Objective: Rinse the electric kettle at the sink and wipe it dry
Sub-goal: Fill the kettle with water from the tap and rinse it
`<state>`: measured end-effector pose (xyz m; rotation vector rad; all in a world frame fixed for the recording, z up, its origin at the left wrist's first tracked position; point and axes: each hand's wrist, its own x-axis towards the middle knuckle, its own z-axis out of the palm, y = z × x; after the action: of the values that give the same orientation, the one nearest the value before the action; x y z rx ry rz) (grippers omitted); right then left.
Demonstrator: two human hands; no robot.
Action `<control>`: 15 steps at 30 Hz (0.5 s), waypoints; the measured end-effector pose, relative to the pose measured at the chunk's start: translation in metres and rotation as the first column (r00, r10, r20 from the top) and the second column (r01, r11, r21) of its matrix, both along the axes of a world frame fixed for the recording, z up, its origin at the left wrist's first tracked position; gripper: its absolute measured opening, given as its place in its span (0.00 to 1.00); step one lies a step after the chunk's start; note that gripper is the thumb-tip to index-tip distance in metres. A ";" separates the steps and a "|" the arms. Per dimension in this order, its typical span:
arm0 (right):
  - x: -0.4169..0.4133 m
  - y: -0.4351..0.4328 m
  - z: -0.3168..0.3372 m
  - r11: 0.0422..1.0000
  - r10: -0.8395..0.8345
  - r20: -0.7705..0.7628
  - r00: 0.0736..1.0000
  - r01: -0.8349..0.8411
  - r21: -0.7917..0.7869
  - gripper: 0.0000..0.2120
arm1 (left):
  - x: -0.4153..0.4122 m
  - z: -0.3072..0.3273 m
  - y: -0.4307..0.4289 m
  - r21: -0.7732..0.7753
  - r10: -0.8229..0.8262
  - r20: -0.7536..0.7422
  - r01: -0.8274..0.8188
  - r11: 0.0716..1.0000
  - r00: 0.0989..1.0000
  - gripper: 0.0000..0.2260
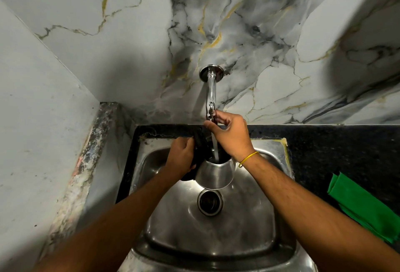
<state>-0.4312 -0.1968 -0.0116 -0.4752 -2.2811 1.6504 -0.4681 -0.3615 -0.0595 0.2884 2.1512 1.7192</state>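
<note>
A steel electric kettle (216, 174) with a black handle and an open black lid hangs over the steel sink (216, 237), above the drain. My left hand (180, 157) grips the black handle on the kettle's left side. A thin stream of water runs from the chrome wall tap (211, 92) down into the kettle's open mouth. My right hand (229, 133) is closed around the tap's lower end, just above the kettle. A yellow band sits on my right wrist.
A folded green cloth (365, 204) lies on the dark speckled counter (337, 148) to the right of the sink. A marble-patterned wall rises behind the tap. A plain wall and a worn stone ledge (86, 163) close in the left side.
</note>
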 end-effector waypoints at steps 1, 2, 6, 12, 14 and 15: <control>-0.001 0.002 0.000 0.999 0.022 -0.007 1.000 -0.022 -0.038 0.08 | 0.000 -0.001 0.000 -0.008 -0.001 0.004 0.001 1.000 1.000 0.24; -0.002 0.004 0.000 0.996 0.047 -0.013 0.999 -0.048 -0.081 0.07 | -0.001 -0.002 0.000 -0.016 0.001 0.008 -0.001 1.000 1.000 0.25; -0.004 0.012 0.002 0.957 0.169 -0.009 0.986 -0.166 -0.239 0.11 | -0.002 -0.003 0.001 -0.026 0.016 0.011 -0.015 1.000 1.000 0.26; -0.006 0.028 0.002 0.850 0.382 -0.010 0.924 -0.356 -0.388 0.14 | -0.003 -0.001 0.002 -0.036 0.007 -0.002 -0.008 0.999 1.000 0.26; -0.009 0.033 -0.001 0.799 0.442 -0.020 0.897 -0.404 -0.445 0.16 | -0.003 0.000 0.000 -0.040 0.014 -0.009 -0.014 0.999 1.000 0.26; -0.010 0.035 -0.003 0.765 0.470 -0.029 0.882 -0.423 -0.484 0.16 | -0.003 0.000 0.000 -0.044 0.014 -0.019 -0.015 0.999 1.000 0.26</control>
<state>-0.4413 -0.1622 -0.0143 -0.0941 -2.1432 2.5099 -0.4714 -0.3620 -0.0596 0.2789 2.2067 1.6803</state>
